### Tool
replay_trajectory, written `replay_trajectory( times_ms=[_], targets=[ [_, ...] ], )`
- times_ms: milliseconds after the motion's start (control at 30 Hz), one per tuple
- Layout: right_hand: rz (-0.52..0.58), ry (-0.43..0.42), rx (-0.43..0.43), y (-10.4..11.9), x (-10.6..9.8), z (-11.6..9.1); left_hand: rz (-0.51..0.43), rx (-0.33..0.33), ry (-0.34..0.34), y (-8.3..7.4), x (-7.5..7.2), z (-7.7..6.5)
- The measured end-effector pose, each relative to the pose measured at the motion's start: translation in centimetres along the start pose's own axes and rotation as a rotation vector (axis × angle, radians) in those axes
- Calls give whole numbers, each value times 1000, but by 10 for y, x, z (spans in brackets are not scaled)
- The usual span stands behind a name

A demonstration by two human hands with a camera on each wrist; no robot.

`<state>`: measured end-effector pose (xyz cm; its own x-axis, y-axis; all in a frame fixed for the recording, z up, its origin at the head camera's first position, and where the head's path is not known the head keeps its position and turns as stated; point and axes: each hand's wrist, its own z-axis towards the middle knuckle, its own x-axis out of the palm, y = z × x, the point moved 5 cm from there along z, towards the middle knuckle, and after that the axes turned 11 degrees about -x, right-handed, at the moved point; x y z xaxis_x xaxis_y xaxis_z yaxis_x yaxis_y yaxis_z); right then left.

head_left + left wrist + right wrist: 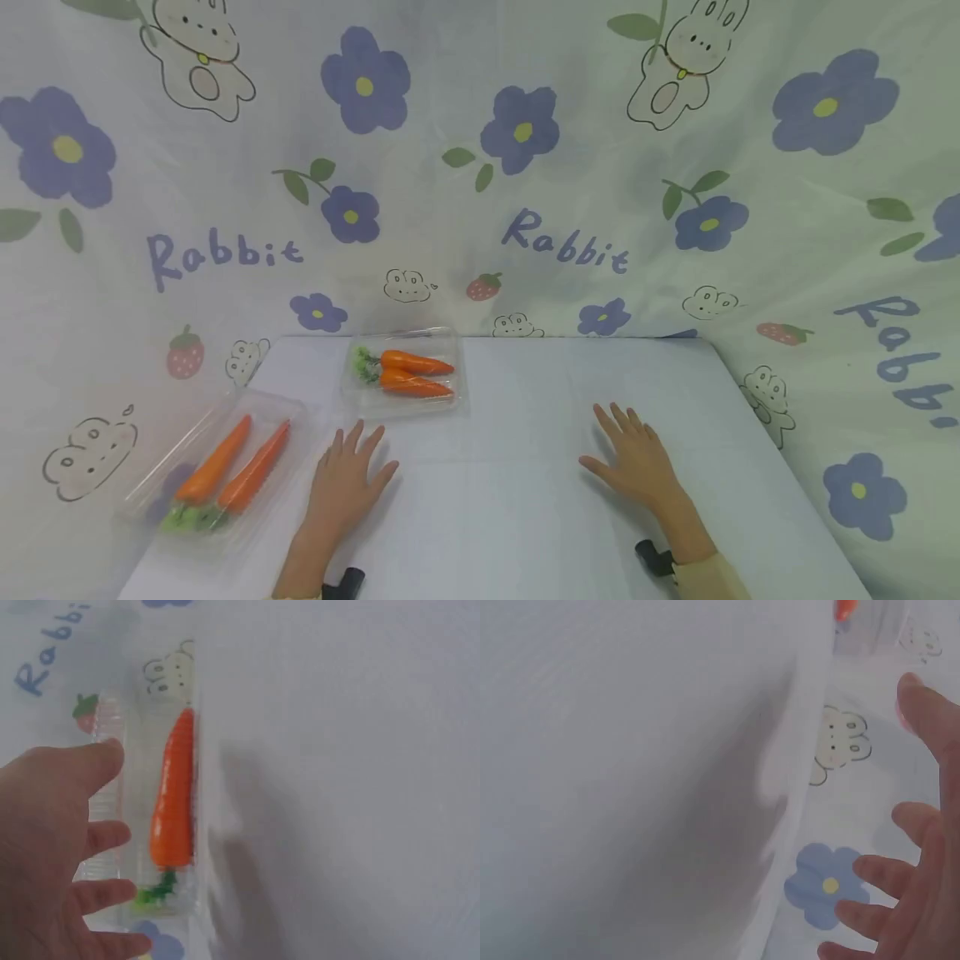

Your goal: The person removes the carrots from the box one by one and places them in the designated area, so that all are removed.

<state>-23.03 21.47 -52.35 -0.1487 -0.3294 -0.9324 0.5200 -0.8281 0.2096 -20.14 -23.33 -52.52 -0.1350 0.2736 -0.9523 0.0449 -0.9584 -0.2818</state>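
Note:
In the head view, my left hand (345, 487) has its fingers straight and spread over the left part of the table, holding nothing. To its left lies a clear plastic box (288, 408) with two orange carrots (215, 465) in it, their green tops toward me. Beyond the hand stands another clear plastic box (459, 367) with two carrots (417, 363), green tops to the left. My right hand (633, 458), also spread and holding nothing, is over the table's right part, apart from both boxes. One carrot (174, 799) shows past the fingers in the left wrist view.
A white table (517, 517) lies under both hands. Cloth (442, 233) printed with rabbits, blue flowers and strawberries hangs at the back and both sides. Each wrist wears a black strap-on device (654, 558).

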Motion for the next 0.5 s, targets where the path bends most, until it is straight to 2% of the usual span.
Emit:
replay_trajectory(
  times_ms=[200, 500],
  targets=[
    [91, -24, -27, 10, 10, 21, -162, -70, 64, 5, 1, 0],
    [220, -1, -53, 43, 31, 57, -428, -251, 87, 14, -2, 5]
  ],
)
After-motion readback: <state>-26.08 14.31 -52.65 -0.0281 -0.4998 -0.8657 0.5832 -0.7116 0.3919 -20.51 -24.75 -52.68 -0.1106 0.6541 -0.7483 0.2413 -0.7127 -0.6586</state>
